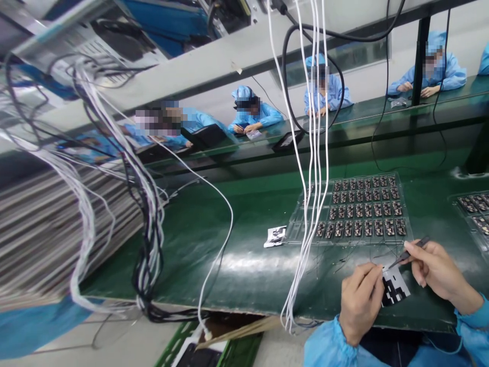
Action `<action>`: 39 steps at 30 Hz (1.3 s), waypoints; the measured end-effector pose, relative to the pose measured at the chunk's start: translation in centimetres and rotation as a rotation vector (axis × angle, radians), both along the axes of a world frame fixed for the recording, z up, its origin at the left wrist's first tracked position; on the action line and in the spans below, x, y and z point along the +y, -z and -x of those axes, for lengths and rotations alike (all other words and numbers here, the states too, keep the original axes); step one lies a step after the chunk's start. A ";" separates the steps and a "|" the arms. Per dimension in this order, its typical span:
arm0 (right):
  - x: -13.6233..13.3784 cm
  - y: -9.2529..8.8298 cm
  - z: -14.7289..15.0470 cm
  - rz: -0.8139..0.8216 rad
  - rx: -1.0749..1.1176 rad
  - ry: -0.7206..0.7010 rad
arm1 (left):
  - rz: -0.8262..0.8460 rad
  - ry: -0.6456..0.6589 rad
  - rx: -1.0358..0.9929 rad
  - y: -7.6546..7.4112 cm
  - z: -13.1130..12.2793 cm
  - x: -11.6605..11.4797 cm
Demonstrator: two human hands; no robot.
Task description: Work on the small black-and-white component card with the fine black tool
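patterned black-and-white sheet point(397, 288) lies between both hands, beside the pinched left hand point(360, 299), its hold unclear; right hand point(437, 267) grips dark tweezers point(422, 241).

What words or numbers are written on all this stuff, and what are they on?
None that I can read.
Patterned sheet by the left hand and right hand: black and white blocks, no letters I can make out.
Smaller patterned piece beside the clear tray: the same.
Little boards in the tray: any print is too small.
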State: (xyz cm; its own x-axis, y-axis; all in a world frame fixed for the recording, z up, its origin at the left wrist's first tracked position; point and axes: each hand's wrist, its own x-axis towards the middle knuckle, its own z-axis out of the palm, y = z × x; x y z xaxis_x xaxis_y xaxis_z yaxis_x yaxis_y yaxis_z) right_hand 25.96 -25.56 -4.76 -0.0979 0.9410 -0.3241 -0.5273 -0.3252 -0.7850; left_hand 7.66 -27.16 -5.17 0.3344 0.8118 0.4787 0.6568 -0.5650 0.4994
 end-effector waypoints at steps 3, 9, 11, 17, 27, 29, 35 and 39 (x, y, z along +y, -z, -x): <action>0.1 -0.1 0.0 0.029 -0.003 -0.016 | -0.082 0.043 0.031 0.3 -0.1 0.0; 0.1 0.1 0.1 0.062 -0.016 -0.013 | -0.255 0.088 -0.020 0.3 -0.5 0.3; 0.1 0.2 0.0 0.065 0.000 -0.013 | -0.266 0.100 -0.013 0.3 -0.5 0.4; 0.1 0.2 0.0 0.043 0.046 -0.014 | -0.262 0.127 -0.002 0.5 -0.5 0.5; 0.0 0.6 -0.2 0.035 0.099 0.041 | -0.181 0.044 -0.063 0.8 -0.8 0.4; 0.1 0.4 -0.2 0.049 0.100 0.020 | -0.181 0.035 -0.070 0.7 -0.8 0.3; 0.2 0.2 0.0 0.063 0.065 -0.037 | -0.240 0.034 -0.070 0.5 -0.8 0.3; 0.1 0.2 0.0 0.050 0.056 -0.068 | -0.264 0.055 -0.074 0.5 -0.8 0.4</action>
